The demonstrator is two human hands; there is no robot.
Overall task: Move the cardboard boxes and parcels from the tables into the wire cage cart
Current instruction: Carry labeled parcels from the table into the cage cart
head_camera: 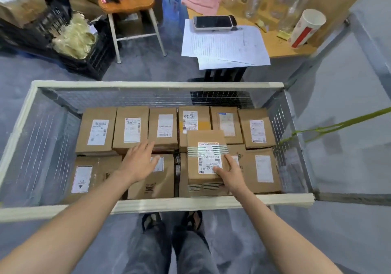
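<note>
The wire cage cart (203, 205) stands right in front of me, its floor covered with several labelled cardboard boxes in two rows. On top of that layer, right of centre, sits a cardboard box with green-striped tape (206, 146). My right hand (229, 173) grips its near right corner, thumb on the label. My left hand (139, 160) hovers with fingers spread over a near-row box (151, 186), holding nothing.
Beyond the cart stands a wooden table (338, 11) with papers (224, 43), a phone, bottles and a paper cup. A stool (129, 5) and black crates (91, 62) with more boxes are at the back left. A green strap (338, 126) crosses the cart's right side.
</note>
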